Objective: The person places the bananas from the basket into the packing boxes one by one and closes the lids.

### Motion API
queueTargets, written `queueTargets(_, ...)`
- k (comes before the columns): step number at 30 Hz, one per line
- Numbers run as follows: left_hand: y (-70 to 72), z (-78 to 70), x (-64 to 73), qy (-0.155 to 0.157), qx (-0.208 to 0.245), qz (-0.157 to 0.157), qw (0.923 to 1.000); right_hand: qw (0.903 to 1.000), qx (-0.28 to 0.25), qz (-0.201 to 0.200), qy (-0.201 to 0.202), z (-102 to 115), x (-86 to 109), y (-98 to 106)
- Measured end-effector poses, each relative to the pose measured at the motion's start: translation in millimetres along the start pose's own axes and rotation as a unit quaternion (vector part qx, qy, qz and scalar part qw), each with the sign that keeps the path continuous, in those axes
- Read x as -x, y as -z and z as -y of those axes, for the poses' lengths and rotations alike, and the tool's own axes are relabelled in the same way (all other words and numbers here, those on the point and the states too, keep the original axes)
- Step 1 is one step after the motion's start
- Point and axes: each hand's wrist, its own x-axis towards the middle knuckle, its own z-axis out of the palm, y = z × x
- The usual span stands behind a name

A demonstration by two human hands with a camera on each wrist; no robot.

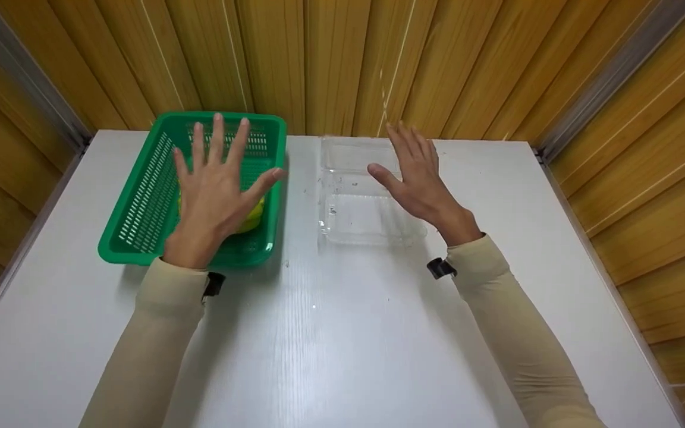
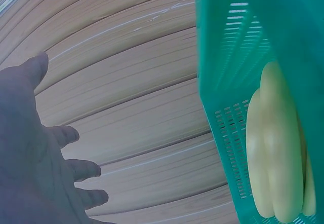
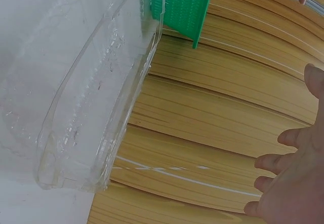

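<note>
My left hand (image 1: 209, 193) is held over the green plastic basket (image 1: 281, 139), fingers straight and spread, with nothing in its grasp. Inside the basket lie several smooth, long yellow fruits (image 2: 281, 148) that look like bananas; in the head view the left hand hides most of them. My right hand (image 1: 423, 184), its fingers straight and thumb held apart, hovers over the right side of a clear plastic container (image 1: 357, 214) and holds nothing. That container is see-through and its right part is partly covered by the hand. Both palms appear apart from the things below.
Basket and container stand side by side at the far end of a white table (image 1: 342, 345). A wood-patterned wall (image 1: 336, 65) rises right behind them, and another (image 1: 663, 208) borders the right side. Black wrist straps (image 1: 441, 268) show at both cuffs.
</note>
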Motion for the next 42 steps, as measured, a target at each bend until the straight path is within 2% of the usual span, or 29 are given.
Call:
queueTargets(13,15.9,18.3,17.8,0.022,0.033,-0.033,0.9987,0.9997,-0.022,0.004,0.011,8,2.0,1)
queueTargets(21,20.3,31.6,27.3,0.036,0.052,-0.047,0.9969,0.9988,-0.04,0.026,0.009,19,1.5,-2)
queueTargets(26,21.6,42.4,34.0,0.041,0.064,-0.06,0.9953,0.9979,-0.051,0.034,0.022,27,0.2,-5)
queueTargets(42,22.0,66.8,52.8,0.08,0.093,-0.088,0.9885,0.997,-0.049,0.052,0.029,37,-0.2,-9)
